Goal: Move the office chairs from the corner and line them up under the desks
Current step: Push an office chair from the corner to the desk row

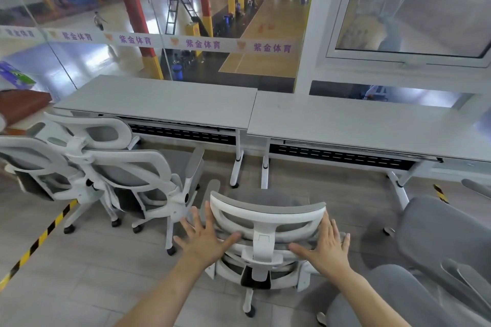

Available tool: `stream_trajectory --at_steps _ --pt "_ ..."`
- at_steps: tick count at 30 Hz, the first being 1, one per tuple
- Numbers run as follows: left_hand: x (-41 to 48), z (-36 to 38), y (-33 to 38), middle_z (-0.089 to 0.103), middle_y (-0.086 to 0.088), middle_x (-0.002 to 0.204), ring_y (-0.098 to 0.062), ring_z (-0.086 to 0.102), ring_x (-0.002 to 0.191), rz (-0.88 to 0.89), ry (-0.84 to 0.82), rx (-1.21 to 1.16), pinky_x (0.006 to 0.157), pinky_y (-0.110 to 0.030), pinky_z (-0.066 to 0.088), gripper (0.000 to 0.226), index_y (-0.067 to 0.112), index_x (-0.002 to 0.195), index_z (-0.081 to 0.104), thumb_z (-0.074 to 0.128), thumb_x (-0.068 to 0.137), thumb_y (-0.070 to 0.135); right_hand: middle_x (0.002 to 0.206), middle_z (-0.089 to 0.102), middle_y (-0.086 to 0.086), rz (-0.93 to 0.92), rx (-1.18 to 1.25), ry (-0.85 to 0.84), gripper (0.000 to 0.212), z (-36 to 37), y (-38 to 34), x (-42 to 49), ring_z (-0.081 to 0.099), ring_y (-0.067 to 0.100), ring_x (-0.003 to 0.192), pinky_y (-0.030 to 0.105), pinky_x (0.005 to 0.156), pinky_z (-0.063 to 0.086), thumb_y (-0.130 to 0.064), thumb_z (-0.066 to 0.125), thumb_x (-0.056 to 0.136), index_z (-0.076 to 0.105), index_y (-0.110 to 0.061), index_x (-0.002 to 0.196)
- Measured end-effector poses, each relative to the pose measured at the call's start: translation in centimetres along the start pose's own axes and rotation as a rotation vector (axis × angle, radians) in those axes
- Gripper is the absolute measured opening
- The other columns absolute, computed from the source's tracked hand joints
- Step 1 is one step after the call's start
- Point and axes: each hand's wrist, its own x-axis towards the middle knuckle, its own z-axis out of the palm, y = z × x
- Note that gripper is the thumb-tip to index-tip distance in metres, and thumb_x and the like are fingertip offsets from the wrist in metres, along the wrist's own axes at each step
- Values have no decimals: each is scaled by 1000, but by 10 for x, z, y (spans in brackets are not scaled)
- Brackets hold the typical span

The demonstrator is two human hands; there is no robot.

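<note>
Office chair [261,243] with a white frame and grey mesh stands on the floor just short of the desks, facing the seam where the left desk [159,99] meets the right desk [358,121]. Left hand [206,239] and right hand [326,244] flank its headrest [268,216], fingers straight and spread, pressing flat — probably to steer it in squarely. Matching chairs [138,170] wait at left. Window banner [202,44] reads 紫金体育

an office overlooking a sports hall: desks [159,99], mesh chairs [127,164], glass wall [79,8].
</note>
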Motion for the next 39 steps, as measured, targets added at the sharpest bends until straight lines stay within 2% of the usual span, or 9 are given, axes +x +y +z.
stream_trajectory --at_steps 5,12,22,25,27,32,39 --pt "18 -9 -7 -44 -7 162 -46 -30 151 -12 -8 10 115 -78 -2 137 43 139 -51 13 44 117 172 1 -15 1 6 6 140 8 -13 9 -6 20 159 61 121 -14 -108 48 53 -19 -43 156" --pt "46 -33 -18 -42 -5 163 -46 -30 151 31 -27 -32 117 -76 -1 140 46 140 -49 25 45 116 172 1 -13 12 20 22 136 22 -36 31 -6 19 159 58 122 -14 -107 49 55 -21 -46 154" --pt "79 -62 -24 -43 -4 163 -46 -33 150 80 -77 -53 119 -75 0 135 45 144 -47 39 60 108 172 0 -12 56 14 22 143 26 -65 66 -6 20 159 58 124 -11 -108 46 50 -18 -40 158" --pt "92 -69 -25 -43 -3 163 -45 -35 149 102 -96 -69 119 -75 -2 134 47 143 -46 43 62 106 172 1 -12 68 12 16 142 26 -73 73 -7 19 159 57 125 -11 -105 52 52 -17 -39 158" --pt "100 -74 -26 -44 -2 162 -44 -37 148 108 -103 -59 117 -76 -3 134 47 142 -47 43 62 106 172 2 -12 74 15 13 142 28 -78 80 -7 18 159 57 124 -12 -103 56 54 -15 -38 159" --pt "124 -81 -29 -45 -1 161 -43 -41 146 113 -128 -71 115 -78 -5 134 52 137 -50 41 57 109 172 4 -11 80 9 20 146 31 -86 100 -7 16 159 56 124 -12 -107 48 48 -12 -35 160" --pt "149 -96 -24 -46 3 160 -44 -45 142 128 -150 -95 116 -76 -9 130 57 127 -54 39 54 110 173 0 -10 79 17 18 144 32 -92 126 -8 18 159 56 125 -12 -108 47 49 -15 -38 159"
